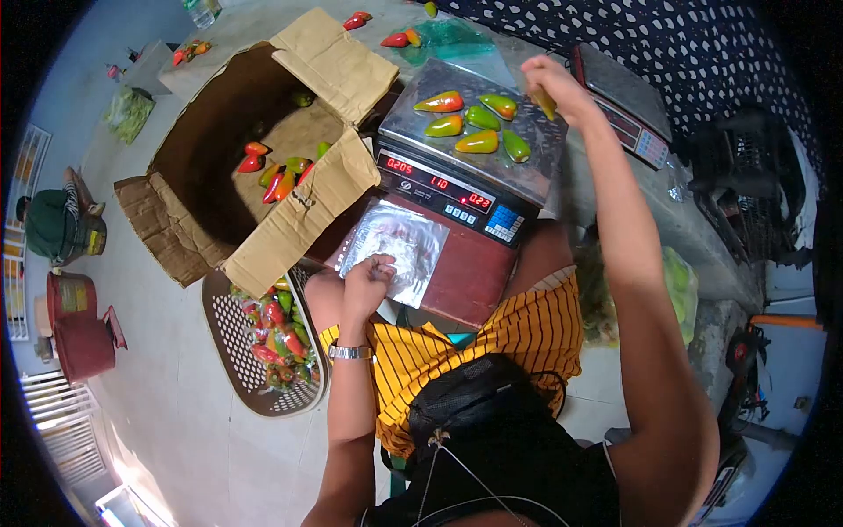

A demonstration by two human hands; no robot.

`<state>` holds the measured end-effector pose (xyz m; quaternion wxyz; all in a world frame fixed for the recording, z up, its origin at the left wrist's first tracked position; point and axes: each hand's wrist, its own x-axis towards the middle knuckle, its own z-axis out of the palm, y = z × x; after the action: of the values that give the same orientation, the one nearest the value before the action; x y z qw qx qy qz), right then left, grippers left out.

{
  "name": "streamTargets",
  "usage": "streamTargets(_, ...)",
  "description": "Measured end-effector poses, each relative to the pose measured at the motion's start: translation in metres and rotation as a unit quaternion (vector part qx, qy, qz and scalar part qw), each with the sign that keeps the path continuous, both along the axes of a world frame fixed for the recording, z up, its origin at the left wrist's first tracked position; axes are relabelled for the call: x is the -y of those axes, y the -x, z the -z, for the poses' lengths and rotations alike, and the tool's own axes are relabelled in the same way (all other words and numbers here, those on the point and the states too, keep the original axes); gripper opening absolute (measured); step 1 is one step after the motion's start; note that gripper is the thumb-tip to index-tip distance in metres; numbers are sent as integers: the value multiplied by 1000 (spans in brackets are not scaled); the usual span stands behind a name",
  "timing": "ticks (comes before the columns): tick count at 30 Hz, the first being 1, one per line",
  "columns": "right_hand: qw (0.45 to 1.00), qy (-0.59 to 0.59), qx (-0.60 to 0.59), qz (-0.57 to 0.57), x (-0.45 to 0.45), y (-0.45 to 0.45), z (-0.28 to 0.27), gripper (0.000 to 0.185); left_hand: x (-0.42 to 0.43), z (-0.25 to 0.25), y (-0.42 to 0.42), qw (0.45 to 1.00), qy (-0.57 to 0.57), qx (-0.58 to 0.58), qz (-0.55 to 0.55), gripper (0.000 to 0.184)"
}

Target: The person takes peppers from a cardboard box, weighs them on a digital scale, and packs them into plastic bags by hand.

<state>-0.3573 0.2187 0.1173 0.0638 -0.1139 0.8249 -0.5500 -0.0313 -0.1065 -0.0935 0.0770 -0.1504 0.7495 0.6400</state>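
My right hand (560, 91), slightly blurred, is closed around a green-orange pepper (545, 104) above the right edge of the scale's metal plate (404, 123). Several green and orange peppers (477, 141) lie spread on that plate. Red digits reading 0.205, 1.10 and 0.23 glow on the scale's display (436, 184). In front of the scale, clear plastic bags (406, 246) lie flat on a dark red surface (470, 277). My left hand (367, 285) has its fingers curled together at the near left edge of the bags, seemingly pinching the plastic.
To the left stands an open cardboard box (198, 149) with several peppers inside. Below it, a beige basket (224, 329) holds bagged peppers. A second scale (628, 97) is at the right. Green plastic (452, 39) lies behind. Another person (57, 220) is far left.
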Motion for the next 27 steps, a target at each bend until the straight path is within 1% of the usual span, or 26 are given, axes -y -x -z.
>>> streamTargets(2,989,94,90,-64,-37,13,19,16,0,3,0,1000,10,4,1,25)
streamTargets(4,987,76,139,-22,-43,-4,26,17,-2,-7,0,999,30,14,9,25)
streamTargets(6,987,4,149,52,-41,-23,37,21,-4,-12,1,999,34,19,15,25)
streamTargets(7,990,-16,136,24,-45,-20,47,29,-3,-12,1,999,28,19,16,25)
streamTargets(10,990,-121,65,38,-43,-12,67,37,-2,-8,-2,1000,16,16,15,25)
streamTargets(13,985,-137,100,30,-36,-10,69,44,2,4,-3,999,18,3,29,23)
streamTargets(16,981,-162,109,15,-30,-8,71,43,4,12,-3,999,25,-3,33,22)
streamTargets(17,978,-182,98,14,-29,-8,72,44,4,14,-4,999,28,-3,33,23)
streamTargets(20,971,-231,61,19,-25,-10,68,47,2,-3,-2,998,40,18,35,24)
streamTargets(22,967,-251,34,23,-22,-8,65,49,2,-1,-2,999,35,16,32,24)
streamTargets(25,932,-351,-63,69,-11,1,54,45,2,-2,-2,998,45,10,32,23)
streamTargets(27,917,-344,-196,56,9,7,53,39,2,-2,-1,998,48,8,32,23)
